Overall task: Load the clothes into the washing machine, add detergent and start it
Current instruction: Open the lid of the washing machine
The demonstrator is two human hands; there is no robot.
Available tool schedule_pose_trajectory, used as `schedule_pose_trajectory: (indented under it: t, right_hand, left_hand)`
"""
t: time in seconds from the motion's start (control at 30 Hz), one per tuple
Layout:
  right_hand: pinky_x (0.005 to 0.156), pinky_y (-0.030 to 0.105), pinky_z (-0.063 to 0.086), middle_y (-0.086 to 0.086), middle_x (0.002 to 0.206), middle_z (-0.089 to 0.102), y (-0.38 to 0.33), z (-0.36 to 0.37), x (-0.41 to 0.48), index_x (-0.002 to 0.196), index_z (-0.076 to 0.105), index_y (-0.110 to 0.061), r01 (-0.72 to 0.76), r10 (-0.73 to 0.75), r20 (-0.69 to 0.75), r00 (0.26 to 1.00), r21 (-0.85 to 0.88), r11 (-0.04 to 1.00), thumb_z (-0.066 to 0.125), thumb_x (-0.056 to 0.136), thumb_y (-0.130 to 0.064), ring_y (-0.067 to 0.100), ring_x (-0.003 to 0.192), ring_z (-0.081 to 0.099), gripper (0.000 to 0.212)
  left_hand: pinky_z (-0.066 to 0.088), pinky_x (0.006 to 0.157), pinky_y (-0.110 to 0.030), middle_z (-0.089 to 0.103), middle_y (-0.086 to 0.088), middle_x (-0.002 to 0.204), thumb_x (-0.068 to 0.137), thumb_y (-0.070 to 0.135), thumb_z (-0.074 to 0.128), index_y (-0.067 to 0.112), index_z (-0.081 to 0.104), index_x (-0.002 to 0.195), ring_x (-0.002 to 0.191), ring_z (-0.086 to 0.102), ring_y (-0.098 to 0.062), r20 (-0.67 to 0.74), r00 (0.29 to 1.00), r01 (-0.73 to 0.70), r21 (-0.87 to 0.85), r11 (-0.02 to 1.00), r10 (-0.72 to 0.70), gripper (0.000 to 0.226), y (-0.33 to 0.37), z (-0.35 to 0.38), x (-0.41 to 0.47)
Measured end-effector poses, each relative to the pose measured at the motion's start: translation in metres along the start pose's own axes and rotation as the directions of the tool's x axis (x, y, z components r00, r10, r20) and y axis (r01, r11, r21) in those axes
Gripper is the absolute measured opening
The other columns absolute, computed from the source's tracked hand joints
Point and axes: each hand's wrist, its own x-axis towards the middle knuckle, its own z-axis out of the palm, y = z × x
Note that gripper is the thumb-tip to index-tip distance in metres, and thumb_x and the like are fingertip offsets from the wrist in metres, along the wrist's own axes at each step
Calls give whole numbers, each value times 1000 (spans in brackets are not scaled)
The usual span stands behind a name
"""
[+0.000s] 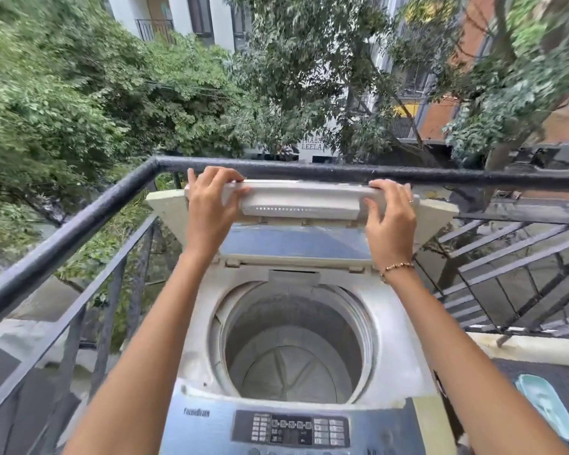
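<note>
Head view: the washing machine [398, 339] occupies the 6 o'clock part of the frame; its folding lid [303, 200] stands raised at 12 o'clock of the drum [293, 349], just below the black railing [309, 172]; the left hand [211, 205] grips the lid's upper edge at 10 o'clock, fingers curled over it; the right hand [390, 221] grips the same edge at 2 o'clock, a bracelet [396, 267] on its wrist; the control panel [291, 428] lies at 6 o'clock of the drum; trees [79, 93] fill the background beyond the railing.
</note>
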Motion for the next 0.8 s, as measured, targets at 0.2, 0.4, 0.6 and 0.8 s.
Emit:
schedule_pose_trajectory:
  t: [0.2, 0.4, 0.6, 0.8]
  right_hand:
    - [117, 32, 15, 11, 124, 61, 13, 31, 38, 118, 59, -5, 7, -6, 11, 1000, -60, 998, 57, 89, -4, 24, 123, 51, 29]
    - [113, 18, 3, 9, 142, 47, 27, 53, 62, 135, 47, -7, 10, 9, 120, 993, -153, 988, 48, 92, 3, 22, 139, 33, 44]
    - [118, 35, 22, 8, 145, 44, 38, 73, 84, 137, 45, -9, -29, 57, 168, 984, -166, 986, 46, 92, 3, 22, 141, 30, 46]
    - [118, 33, 20, 7, 147, 42, 44, 87, 91, 139, 43, -9, -47, 78, 175, 981, -172, 984, 45, 94, 1, 21, 142, 27, 47]
  left_hand:
    - [16, 119, -48, 69, -5, 111, 92, 6, 56, 7, 67, 105, 95, 64, -18, 62, 998, 26, -17, 1000, -25, 17, -17, 16, 46]
    - [14, 120, -42, 70, -4, 113, 94, -1, 49, 9, 68, 112, 95, 66, -16, 73, 995, 75, -52, 996, -71, 28, -23, 33, 73]
    - [10, 121, -38, 71, -5, 109, 95, 1, 49, 10, 68, 113, 86, 66, -17, 86, 991, 113, -70, 991, -107, 28, -34, 53, 94]
    - [10, 121, -38, 72, -5, 109, 95, 1, 48, 10, 67, 113, 88, 67, -18, 69, 991, 116, -85, 990, -110, 28, -43, 68, 102]
